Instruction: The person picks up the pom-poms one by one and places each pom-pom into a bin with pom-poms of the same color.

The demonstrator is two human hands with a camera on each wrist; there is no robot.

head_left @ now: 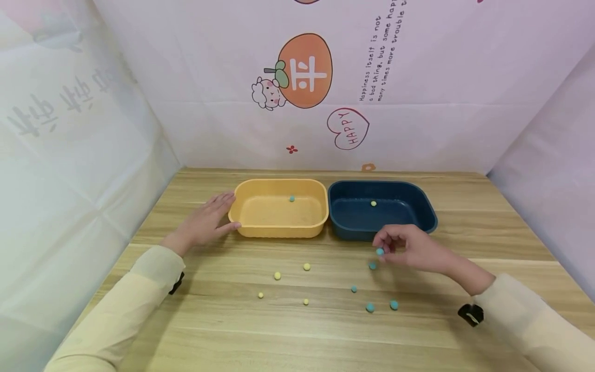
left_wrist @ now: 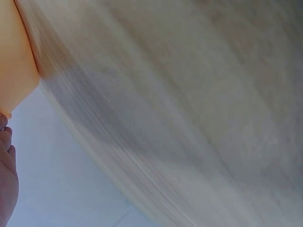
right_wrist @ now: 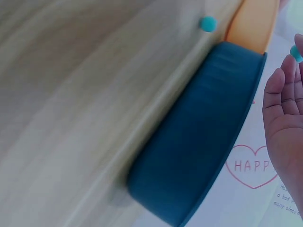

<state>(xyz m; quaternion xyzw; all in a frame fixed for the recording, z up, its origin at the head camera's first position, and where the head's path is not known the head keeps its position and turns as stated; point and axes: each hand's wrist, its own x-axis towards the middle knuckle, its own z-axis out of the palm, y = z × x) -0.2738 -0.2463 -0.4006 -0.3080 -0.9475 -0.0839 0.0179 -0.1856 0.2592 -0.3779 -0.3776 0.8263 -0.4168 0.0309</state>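
Between thumb and fingertips, my right hand (head_left: 416, 249) pinches a small teal ball (head_left: 380, 251), just in front of the dark blue container (head_left: 358, 230). Another teal ball (head_left: 372, 265) lies on the table right below it. My left hand (head_left: 206, 219) rests against the left end of the yellow container (head_left: 279, 231), its fingers fairly straight and its thumb by the front rim. Inside the yellow container is one teal ball (head_left: 292, 198); the blue container has one yellow ball (head_left: 373, 203) in it. The right wrist view shows the held ball (right_wrist: 296, 53) partly cut off.
Several yellow balls (head_left: 277, 276) are spread over the wooden table (head_left: 260, 336) in front of the yellow container. More teal balls (head_left: 370, 307) lie nearer on the right. A printed white cloth (head_left: 223, 129) stands behind and at the sides.
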